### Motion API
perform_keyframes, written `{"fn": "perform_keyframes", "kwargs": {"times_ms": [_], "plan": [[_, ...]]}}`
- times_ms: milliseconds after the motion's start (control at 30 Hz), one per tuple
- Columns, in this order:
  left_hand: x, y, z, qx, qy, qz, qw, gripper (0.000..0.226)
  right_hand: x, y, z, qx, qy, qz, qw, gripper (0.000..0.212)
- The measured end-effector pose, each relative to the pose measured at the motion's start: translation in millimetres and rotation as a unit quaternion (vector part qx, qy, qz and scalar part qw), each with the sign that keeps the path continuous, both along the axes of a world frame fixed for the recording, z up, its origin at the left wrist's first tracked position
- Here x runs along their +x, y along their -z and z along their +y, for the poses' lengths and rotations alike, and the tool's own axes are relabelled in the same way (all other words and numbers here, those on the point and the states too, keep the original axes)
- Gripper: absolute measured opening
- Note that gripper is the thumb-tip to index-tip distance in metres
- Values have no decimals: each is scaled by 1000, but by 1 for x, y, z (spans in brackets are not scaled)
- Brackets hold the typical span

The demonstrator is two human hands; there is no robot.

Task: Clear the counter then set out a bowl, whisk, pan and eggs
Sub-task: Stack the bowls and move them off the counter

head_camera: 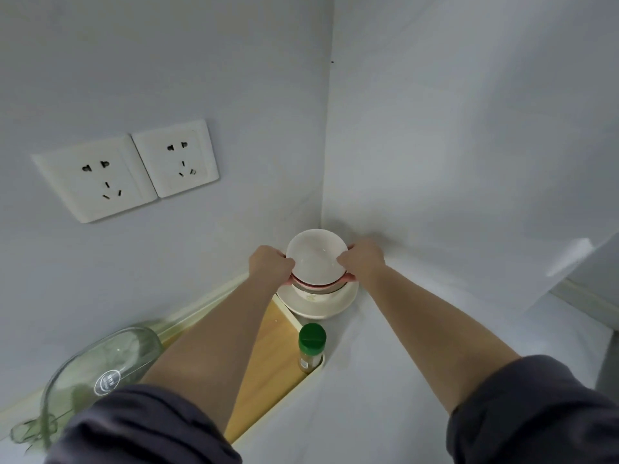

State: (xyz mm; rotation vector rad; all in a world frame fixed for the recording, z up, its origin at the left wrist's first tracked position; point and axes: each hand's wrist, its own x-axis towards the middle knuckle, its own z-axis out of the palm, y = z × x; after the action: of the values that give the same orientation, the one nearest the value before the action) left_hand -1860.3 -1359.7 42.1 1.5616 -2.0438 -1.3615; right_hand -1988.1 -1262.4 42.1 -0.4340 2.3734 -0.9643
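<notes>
With the white bowl (316, 256) topping a stack in the counter corner, I have left hand (270, 264) and right hand (363, 259) clamped on its rim. Stack apparently sits on a plate (318, 304); a tilted lift could drag lower bowls or knock the spice jar (311, 346) nearby.

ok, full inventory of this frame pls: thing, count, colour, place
bowl stack: a white bowl on top, more bowls under it, one pink-rimmed; exact count unclear; far corner, gripped by both hands
plate: 1, cream, under the stack in the corner
spice jar: 1, green cap, by the right edge of the wooden board
wooden board: 1, light wood, on the counter between the forearms
glass dish: 1, clear, greenish, lower left by the wall
wall sockets: 2, white, left wall
counter: 1, pale grey
left hand: on the stack's left side, dark sleeve pushed up
right hand: on the stack's right side, dark sleeve pushed up
</notes>
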Motion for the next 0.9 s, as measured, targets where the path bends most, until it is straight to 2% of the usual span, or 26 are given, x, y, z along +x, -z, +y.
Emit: {"fn": "perform_keyframes", "kwargs": {"times_ms": [200,333,433,633,800,900], "plan": [[-14,7,-12,-20,20,-55,998,17,-11,14,-14,52,-42,59,996,9],[-20,13,-15,-47,24,-87,995,21,-10,16,-18,115,-111,127,979,6],[-23,14,-12,-82,32,-111,990,17,-9,21,-22,145,-137,197,960,27],[-26,17,-4,-133,55,-148,978,18,-11,32,-20,165,-157,281,932,36],[-17,27,-2,-141,69,-121,980,9,-3,38,-8,151,-156,313,925,33],[-8,27,1,-140,92,-79,983,21,3,37,-1,112,-136,293,940,33]]}}
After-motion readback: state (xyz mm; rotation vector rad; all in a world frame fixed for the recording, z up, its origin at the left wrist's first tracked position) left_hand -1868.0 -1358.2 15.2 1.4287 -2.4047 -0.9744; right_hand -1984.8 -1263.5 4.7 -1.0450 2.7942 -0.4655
